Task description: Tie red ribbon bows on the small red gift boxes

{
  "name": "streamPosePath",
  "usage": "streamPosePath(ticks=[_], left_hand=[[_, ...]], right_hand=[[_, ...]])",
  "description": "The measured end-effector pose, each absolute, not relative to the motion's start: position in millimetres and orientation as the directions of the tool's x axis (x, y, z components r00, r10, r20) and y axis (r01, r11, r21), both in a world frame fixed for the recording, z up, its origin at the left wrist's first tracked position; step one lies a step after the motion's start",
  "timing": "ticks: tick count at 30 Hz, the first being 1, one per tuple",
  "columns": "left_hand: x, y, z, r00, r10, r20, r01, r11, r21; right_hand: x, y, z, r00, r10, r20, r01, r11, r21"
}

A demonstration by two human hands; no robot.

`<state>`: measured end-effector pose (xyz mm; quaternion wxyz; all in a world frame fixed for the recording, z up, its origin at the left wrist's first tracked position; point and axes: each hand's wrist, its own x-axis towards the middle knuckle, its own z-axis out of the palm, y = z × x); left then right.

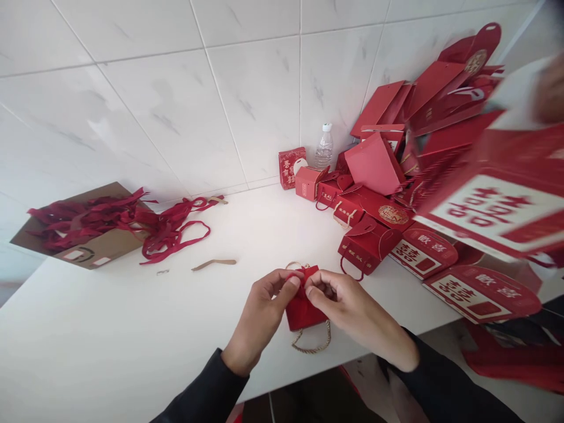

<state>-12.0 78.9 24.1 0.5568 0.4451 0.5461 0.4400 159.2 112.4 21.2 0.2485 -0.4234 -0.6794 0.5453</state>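
Note:
A small red gift box (pixel 304 315) with twisted gold cord handles (pixel 314 349) sits near the front edge of the white table (pixel 132 329). My left hand (pixel 263 314) pinches a red ribbon (pixel 302 283) at the top of this box between thumb and fingers. From the other side, my right hand (pixel 352 311) is closed on the ribbon as well, its fingertips close to those of the left. The fingers partly cover the ribbon, so its knot or loop cannot be made out.
At left, a cardboard box (pixel 118 252) overflows with red ribbons (pixel 178 226). A brown strip (pixel 215 263) lies nearby. Red gift boxes (pixel 370 244) pile up on the right, beside a clear bottle (pixel 325 147). Another person's blurred hand (pixel 550 88) is above a large red box (pixel 497 205).

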Motion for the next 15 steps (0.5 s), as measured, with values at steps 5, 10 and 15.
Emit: streamPosePath(ticks=[5,10,15], left_hand=[[-16.0,77.9,23.3,0.039,0.978,-0.202,0.056,0.200,0.978],[-17.1,78.3,18.8,0.042,0.976,-0.214,0.026,0.213,0.977],[-17.7,80.5,15.1,0.010,0.983,-0.185,0.064,0.184,0.981]], right_hand=[[157.3,113.4,19.4,-0.491,0.861,-0.132,0.354,0.059,-0.933],[159.3,112.6,16.7,-0.513,0.853,-0.096,0.373,0.121,-0.920],[164.6,115.7,23.0,-0.510,0.860,-0.003,0.418,0.245,-0.875]])
